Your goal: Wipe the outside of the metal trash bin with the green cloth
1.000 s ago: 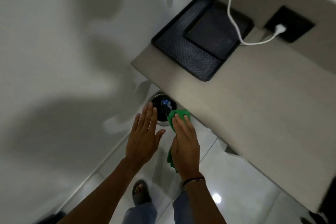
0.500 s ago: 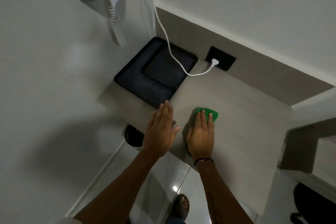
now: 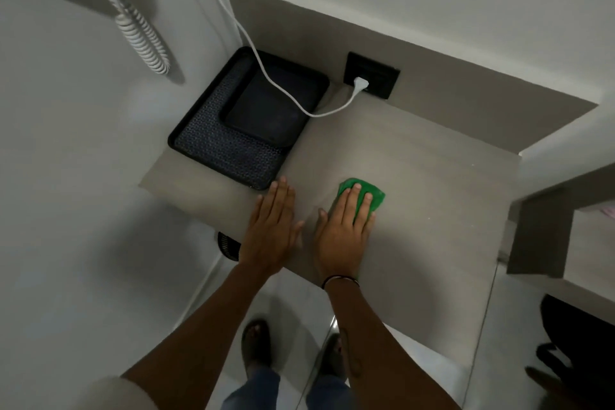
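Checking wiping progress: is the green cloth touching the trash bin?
Apart. Head view: green cloth lies on the countertop under the right hand; the trash bin sits below.

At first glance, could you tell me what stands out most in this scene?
The green cloth catches the eye first, pressed flat on the grey counter under the right hand, with the left hand flat beside it. Behind them sits a black tray, crossed by a white cable.

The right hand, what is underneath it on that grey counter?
A green cloth lies flat under the right hand, pressed on the counter. Only its far edge shows past the fingers; the rest is covered.
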The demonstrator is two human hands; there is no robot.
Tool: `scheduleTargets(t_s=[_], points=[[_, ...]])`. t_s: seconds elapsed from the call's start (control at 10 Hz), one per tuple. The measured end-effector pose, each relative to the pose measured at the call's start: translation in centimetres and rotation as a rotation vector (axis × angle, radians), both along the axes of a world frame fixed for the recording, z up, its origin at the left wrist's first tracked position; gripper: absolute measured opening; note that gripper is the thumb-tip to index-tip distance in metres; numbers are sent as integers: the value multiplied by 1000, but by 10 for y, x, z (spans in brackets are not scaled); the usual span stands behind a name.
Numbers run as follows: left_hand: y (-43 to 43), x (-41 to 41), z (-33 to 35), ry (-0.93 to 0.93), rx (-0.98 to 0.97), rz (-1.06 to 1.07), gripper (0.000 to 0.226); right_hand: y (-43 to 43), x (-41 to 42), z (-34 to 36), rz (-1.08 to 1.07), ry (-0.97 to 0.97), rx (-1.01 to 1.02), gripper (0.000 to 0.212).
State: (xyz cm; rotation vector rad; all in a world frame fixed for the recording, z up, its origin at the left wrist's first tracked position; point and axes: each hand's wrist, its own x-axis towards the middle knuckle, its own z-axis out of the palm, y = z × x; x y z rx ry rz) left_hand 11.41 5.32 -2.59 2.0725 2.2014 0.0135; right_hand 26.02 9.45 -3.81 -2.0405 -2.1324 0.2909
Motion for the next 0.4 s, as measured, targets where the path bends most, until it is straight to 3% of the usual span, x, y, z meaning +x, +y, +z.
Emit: scheduleTargets(t_s=[0.4], points=[[12, -25, 1, -34, 35, -84, 78, -1, 1, 10, 59, -37, 19, 82]])
